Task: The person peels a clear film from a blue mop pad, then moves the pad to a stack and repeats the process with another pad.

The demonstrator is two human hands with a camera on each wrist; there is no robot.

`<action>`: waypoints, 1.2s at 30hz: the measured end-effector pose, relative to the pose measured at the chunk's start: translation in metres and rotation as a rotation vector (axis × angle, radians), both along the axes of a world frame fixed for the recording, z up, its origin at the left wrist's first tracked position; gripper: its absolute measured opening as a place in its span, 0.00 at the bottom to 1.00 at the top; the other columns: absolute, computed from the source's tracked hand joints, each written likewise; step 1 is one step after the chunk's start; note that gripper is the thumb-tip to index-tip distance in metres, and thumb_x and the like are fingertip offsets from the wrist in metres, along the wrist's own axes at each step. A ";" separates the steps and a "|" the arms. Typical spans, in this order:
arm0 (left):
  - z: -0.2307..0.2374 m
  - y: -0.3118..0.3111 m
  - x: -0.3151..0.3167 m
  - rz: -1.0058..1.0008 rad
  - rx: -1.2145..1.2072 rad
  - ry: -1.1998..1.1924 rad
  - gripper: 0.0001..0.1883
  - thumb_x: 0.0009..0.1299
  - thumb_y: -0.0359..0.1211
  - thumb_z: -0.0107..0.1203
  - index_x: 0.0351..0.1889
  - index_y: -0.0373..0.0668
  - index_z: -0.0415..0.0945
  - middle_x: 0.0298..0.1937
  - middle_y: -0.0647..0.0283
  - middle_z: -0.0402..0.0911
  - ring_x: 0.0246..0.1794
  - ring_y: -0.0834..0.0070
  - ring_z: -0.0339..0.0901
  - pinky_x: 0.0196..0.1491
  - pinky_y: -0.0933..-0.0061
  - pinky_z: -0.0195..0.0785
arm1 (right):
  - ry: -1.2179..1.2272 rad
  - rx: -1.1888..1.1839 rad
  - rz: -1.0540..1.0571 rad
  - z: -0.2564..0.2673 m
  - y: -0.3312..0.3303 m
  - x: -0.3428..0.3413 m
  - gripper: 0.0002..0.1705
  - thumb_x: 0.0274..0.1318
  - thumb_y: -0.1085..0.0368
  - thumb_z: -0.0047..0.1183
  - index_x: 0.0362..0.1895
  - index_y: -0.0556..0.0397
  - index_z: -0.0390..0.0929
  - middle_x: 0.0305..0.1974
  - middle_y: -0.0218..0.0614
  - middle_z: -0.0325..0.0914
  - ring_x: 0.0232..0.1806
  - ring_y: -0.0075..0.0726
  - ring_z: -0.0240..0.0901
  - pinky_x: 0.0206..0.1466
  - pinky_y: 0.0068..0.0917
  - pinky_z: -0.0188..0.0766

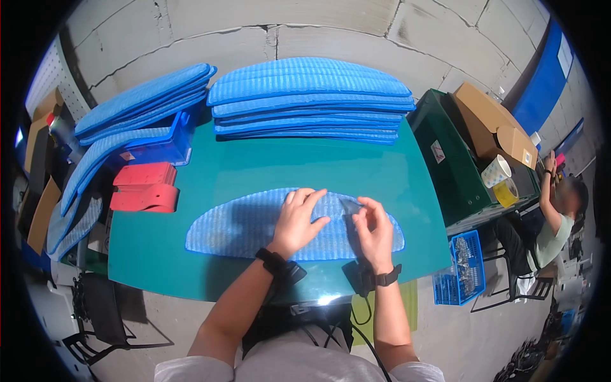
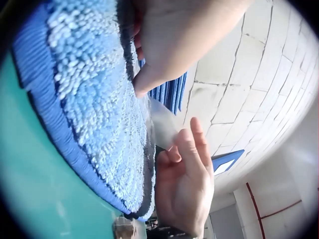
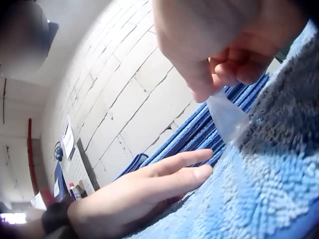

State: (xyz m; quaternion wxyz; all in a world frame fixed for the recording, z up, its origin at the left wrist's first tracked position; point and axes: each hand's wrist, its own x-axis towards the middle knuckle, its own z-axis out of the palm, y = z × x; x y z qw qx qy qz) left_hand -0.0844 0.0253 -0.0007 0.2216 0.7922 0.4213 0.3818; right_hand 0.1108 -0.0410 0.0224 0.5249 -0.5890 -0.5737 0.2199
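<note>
A blue half-moon mop pad (image 1: pixel 232 223) lies on the green tabletop, its straight edge toward the person. On the pad's middle rests the left hand (image 1: pixel 296 224), fingers extended. At the pad's right part, the right hand (image 1: pixel 374 234) pinches a clear plastic film (image 3: pixel 225 117) between thumb and fingertips. The film rises from the pad's surface, its lower end against the pile, as the left wrist view also shows. Light and dark blue looped pile (image 2: pixel 94 84) and a ribbed blue border (image 2: pixel 37 84) show up close.
Stacked blue pads (image 1: pixel 312 102) stand at the back; more pads (image 1: pixel 143 105) lie over a blue bin (image 1: pixel 175 143) at left. Red strips (image 1: pixel 145 188) lie near the left edge. A green crate (image 1: pixel 452 153) stands right, with a paper cup (image 1: pixel 496 170) and tape roll (image 1: pixel 506 192). Another person sits far right.
</note>
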 end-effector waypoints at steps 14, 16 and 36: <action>-0.005 0.009 -0.018 -0.255 -0.301 -0.463 0.04 0.70 0.28 0.63 0.39 0.39 0.82 0.41 0.66 0.83 0.48 0.71 0.78 0.57 0.67 0.69 | 0.279 0.113 0.016 0.024 -0.023 -0.008 0.08 0.66 0.72 0.63 0.46 0.55 0.78 0.36 0.23 0.73 0.35 0.17 0.67 0.43 0.19 0.68; 0.000 0.005 -0.021 -0.355 -0.582 -0.571 0.03 0.71 0.27 0.62 0.40 0.37 0.81 0.39 0.66 0.83 0.45 0.75 0.78 0.55 0.70 0.70 | 0.301 0.091 0.016 0.024 -0.023 -0.002 0.07 0.67 0.71 0.62 0.46 0.54 0.77 0.36 0.22 0.73 0.36 0.16 0.67 0.43 0.18 0.68; 0.004 0.005 -0.019 -0.340 -0.684 -0.389 0.07 0.74 0.22 0.55 0.48 0.35 0.79 0.30 0.68 0.81 0.33 0.83 0.79 0.39 0.79 0.71 | 0.103 -0.116 -0.179 -0.011 -0.024 0.014 0.11 0.65 0.72 0.62 0.40 0.51 0.70 0.30 0.22 0.69 0.30 0.16 0.65 0.35 0.20 0.65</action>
